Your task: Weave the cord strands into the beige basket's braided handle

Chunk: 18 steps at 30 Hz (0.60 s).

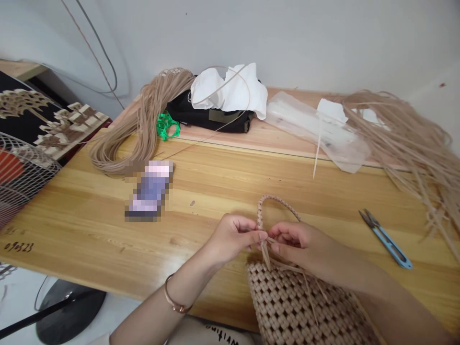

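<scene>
A tan woven bag (287, 302) with an open checkered weave rests at the table's front edge, against my lap. Its braided handle (275, 199) arches up above it. My left hand (239, 235) pinches the lower end of the handle between thumb and fingers. Close beside it, my right hand (293, 239) is closed on a thin tan strip at the handle's base. Loose strip ends (311, 297) hang down over the bag's side. The fingertips of both hands partly hide the spot where handle and strips meet.
Blue thread snips (386, 239) lie to the right. A blurred phone (151, 189) is on the left. Bundles of tan strips (132, 129) and more strips (413, 139) lie at the back, around a black pouch (212, 117), white paper and a plastic bag (345, 146).
</scene>
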Tool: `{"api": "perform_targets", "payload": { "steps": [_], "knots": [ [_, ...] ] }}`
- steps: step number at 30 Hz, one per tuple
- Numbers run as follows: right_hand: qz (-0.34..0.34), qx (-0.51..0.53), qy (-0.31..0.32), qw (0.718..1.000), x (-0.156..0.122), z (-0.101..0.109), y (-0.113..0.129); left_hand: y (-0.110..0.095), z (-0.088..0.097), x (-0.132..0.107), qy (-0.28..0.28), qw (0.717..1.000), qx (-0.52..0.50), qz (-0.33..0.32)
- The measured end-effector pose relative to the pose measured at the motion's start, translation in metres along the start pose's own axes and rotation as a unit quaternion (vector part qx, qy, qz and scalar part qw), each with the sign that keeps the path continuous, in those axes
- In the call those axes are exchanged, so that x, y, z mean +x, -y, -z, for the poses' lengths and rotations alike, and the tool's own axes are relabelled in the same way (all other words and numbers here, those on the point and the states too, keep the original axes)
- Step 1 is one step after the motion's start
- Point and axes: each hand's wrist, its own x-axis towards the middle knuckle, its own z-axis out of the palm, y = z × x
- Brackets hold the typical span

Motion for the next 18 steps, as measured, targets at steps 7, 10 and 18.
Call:
{"api": "perform_targets", "payload": {
  "steps": [7,10,18],
  "knots": [
    [-0.012,0.045,0.096,0.994,0.001,0.017,-0.005,-0.001,0.001,0.0,0.018,1.0,0.002,-0.009],
    [0.0,0.04,0.091,0.995,0.002,0.02,-0.004,0.0,0.001,0.001,0.026,1.0,0.003,-0.016],
    [0.017,0.007,0.017,1.0,0.002,0.016,-0.006,0.004,0.003,0.003,0.043,0.999,-0.01,-0.029]
  ]
}}
